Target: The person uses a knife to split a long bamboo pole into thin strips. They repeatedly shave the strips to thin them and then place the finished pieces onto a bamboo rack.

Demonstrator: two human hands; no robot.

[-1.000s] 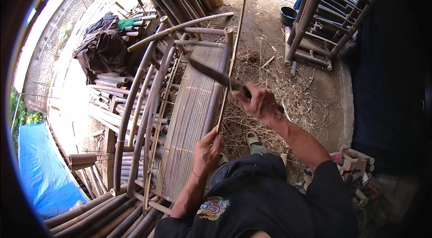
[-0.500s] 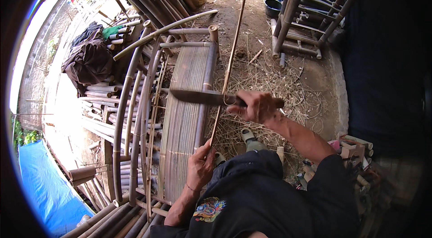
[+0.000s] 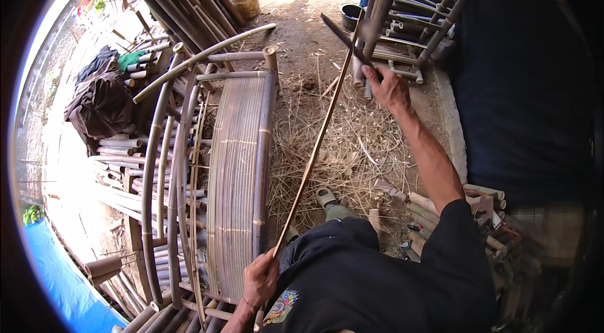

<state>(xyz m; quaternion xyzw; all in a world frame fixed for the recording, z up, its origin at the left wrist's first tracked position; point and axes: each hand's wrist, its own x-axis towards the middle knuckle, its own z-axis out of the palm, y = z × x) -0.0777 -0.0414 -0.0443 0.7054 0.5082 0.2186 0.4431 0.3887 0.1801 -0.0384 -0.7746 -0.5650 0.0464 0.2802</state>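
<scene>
Knife [image 3: 339,34] and right hand [image 3: 389,89] have moved forward since half a second ago, that hand gripping the handle, the blade crossing a bamboo strip [image 3: 323,128] near its far end. The left hand [image 3: 260,277] clasps the strip lower down, above the shavings [image 3: 358,147].

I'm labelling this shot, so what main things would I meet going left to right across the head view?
Blue tarp → curved bamboo rail → left hand → right hand → black sheeting.
</scene>
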